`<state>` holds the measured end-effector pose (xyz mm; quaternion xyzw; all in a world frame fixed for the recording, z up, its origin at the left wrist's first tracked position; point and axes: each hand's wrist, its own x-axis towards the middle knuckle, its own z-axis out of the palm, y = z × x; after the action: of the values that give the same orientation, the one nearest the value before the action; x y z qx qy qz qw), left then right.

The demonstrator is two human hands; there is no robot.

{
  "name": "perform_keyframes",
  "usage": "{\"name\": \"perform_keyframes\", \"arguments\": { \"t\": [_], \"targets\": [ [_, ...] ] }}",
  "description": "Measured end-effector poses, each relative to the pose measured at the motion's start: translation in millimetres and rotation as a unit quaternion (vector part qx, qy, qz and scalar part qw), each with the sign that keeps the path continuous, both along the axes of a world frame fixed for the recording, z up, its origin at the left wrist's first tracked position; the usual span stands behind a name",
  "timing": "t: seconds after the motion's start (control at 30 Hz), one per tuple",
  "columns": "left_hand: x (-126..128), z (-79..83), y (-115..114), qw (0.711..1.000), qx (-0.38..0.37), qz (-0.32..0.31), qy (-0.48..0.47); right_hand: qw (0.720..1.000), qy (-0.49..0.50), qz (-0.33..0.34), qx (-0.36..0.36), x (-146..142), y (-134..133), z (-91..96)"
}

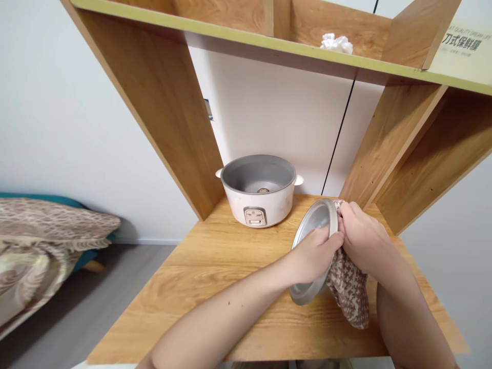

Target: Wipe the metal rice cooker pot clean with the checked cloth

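Observation:
My left hand (317, 251) is closed on a round, silver-grey metal lid (305, 293), which is tilted almost on edge above the tabletop. Its fingers lie across the hollow side, with the thumb near the right rim. At that rim, my right hand (359, 233) is closed on a brown-and-white patterned cloth (348, 287), pressing it against the lid. The cloth hangs down below the hand, and part of the lid's far side is hidden. Left of both hands stands a white rice cooker body (234, 202), uncovered, with a grey interior and its heating plate visible inside.
The wooden tabletop (200, 287) has upright panels at left and right. Overhead runs a shelf (246, 38) with crumpled white tissue (336, 44) and a printed box (463, 48). A patterned throw (49, 225) covers a blue seat at the far left.

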<state>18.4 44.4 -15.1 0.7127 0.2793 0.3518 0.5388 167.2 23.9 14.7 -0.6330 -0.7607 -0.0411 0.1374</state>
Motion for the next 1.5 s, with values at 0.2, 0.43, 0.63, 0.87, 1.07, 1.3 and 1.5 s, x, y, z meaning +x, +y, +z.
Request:
{"name": "perform_keyframes", "arguments": {
  "t": [0.2, 0.43, 0.63, 0.87, 1.07, 1.3, 1.5],
  "targets": [
    [-1.2, 0.6, 0.0, 1.0, 0.015, 0.002, 0.018, 1.0, 0.018, 0.011, -0.01, 1.5, 6.1, 1.8],
    [-0.1, 2.1, -0.1, 1.0, -0.004, 0.004, -0.004, 1.0, -0.023, -0.005, 0.02, 0.1, 1.6, -4.7],
    [-0.5, 3.6, -0.5, 1.0, -0.008, 0.005, 0.001, 0.999, -0.025, -0.002, 0.031, -0.9, -2.1, -4.6],
    [-0.5, 4.1, 2.0, 1.0, -0.02, 0.009, -0.003, 0.999, -0.009, 0.006, 0.033, -2.1, -3.6, -7.1],
    [-0.9, 0.1, 0.4, 0.999, 0.001, 0.007, 0.035, 0.999, 0.032, -0.013, -0.017, 2.7, 7.3, 1.0],
    [-0.8, 3.4, -0.7, 1.0, 0.014, 0.004, 0.014, 0.999, 0.005, -0.028, 0.022, -0.8, 6.8, -3.5],
    [-2.0, 6.9, 3.5, 1.0, -0.007, 0.014, 0.009, 0.998, -0.023, -0.049, 0.04, -12.3, -0.6, -4.4]
  ]
}}
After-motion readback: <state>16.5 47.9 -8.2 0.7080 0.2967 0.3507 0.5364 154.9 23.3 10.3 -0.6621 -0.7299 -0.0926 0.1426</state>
